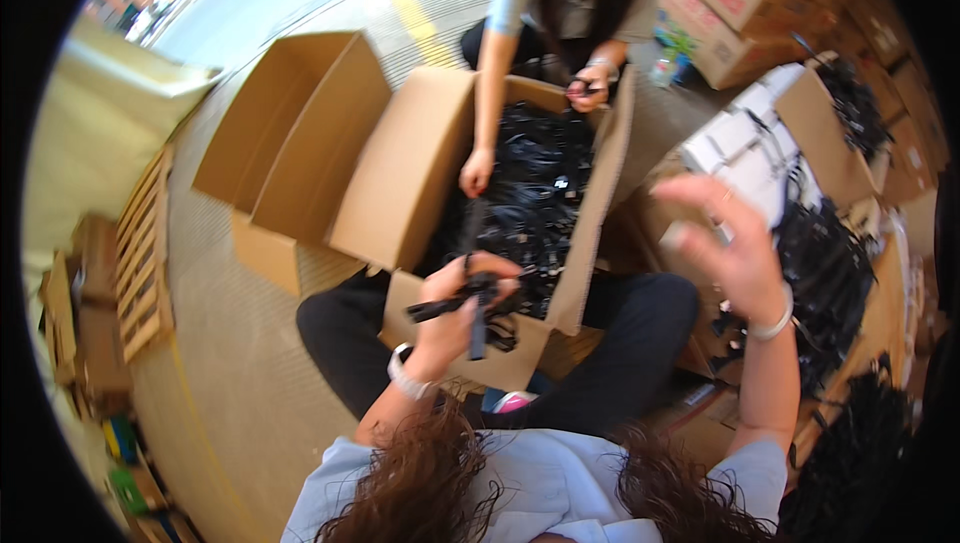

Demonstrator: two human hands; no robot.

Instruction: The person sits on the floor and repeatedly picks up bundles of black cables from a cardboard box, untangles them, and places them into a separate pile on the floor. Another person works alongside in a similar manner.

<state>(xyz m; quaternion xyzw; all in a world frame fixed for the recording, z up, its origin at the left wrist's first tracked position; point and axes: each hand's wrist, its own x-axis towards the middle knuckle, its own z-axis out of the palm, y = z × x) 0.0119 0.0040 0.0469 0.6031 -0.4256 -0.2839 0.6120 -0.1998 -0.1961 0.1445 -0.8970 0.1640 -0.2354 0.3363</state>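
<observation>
My left hand [442, 314] grips a small bunch of black straps [477, 333], whose ends stick out past the fingers. It is over the near end of an open cardboard box [409, 168] between my knees. Inside the box lie many glossy black strap-like pieces [536, 160]. My right hand [739, 258] is raised to the right of the box, blurred, with thumb and fingers apart and no held thing visible. Beyond and below it is a heap of similar black pieces [821, 273]. Exact details of the pieces are too small to tell.
Across the box a co-worker crouches, one hand [478, 172] reaching in and the other hand [590, 87] near the far rim. Another open carton [300, 123] stands left. A wooden pallet [145, 258] leans farther left. Stacked cartons [724, 10] and white boxes [724, 139] fill the right.
</observation>
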